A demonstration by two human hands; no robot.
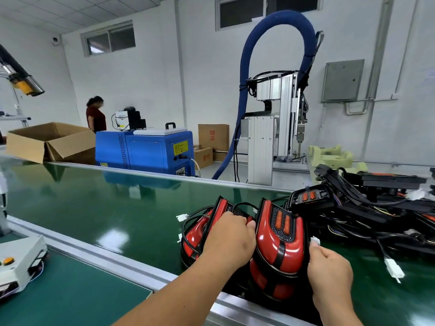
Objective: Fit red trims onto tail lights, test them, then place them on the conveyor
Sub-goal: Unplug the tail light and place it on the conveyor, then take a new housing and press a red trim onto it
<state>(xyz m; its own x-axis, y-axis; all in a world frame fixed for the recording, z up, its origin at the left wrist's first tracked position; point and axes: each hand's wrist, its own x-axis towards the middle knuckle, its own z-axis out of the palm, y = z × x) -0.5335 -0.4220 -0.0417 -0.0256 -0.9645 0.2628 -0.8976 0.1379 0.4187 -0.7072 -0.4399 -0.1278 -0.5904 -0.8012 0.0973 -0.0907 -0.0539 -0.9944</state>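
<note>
Two red tail lights stand side by side on the green conveyor belt (106, 208), at its near edge. The left hand (228, 243) lies over the left light (197, 234), its fingers curled down over the top edge into the gap between the pair. The right hand (329, 271) sits just beside the right light (277, 243), finger and thumb pinching a small white plug (315, 240) at the light's black rim. Black wires loop from both lights. Beyond the right hand lies a tangled pile of black housings (376, 208) with more wires and plugs.

The lights look like hard, glossy moulded plastic: probably light to lift and stiff, but slippery on the curved red faces, which would likely show scratches. The black rim and the ribbed grille seem the surest places to hold. The wires are thin and trail loosely, so they may snag on neighbouring parts. The plug is better held by its body than pulled by its lead.
</note>
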